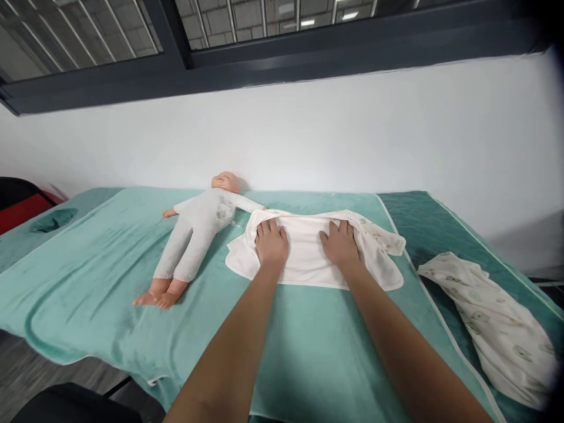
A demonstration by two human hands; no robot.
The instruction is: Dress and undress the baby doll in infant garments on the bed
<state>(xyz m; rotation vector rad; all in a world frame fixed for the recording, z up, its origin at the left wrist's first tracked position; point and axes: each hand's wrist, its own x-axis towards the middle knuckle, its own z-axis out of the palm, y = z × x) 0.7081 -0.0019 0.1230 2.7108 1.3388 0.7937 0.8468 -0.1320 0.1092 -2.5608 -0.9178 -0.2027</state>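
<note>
A small white baby top lies spread on the green cover, its plain inner side showing and a patterned sleeve out to the right. My left hand rests on its left part, fingers stretched out toward the upper edge. On the right part my right hand lies with fingers spread, the tips partly under a fold of the cloth. Left of the top, a baby doll in a white body suit lies on its back, one hand close to the garment's upper left edge.
A patterned white garment lies crumpled on the darker green cover at right. The light green cover has wrinkles at left. Behind are a white wall and a window frame. A black chair stands at front left.
</note>
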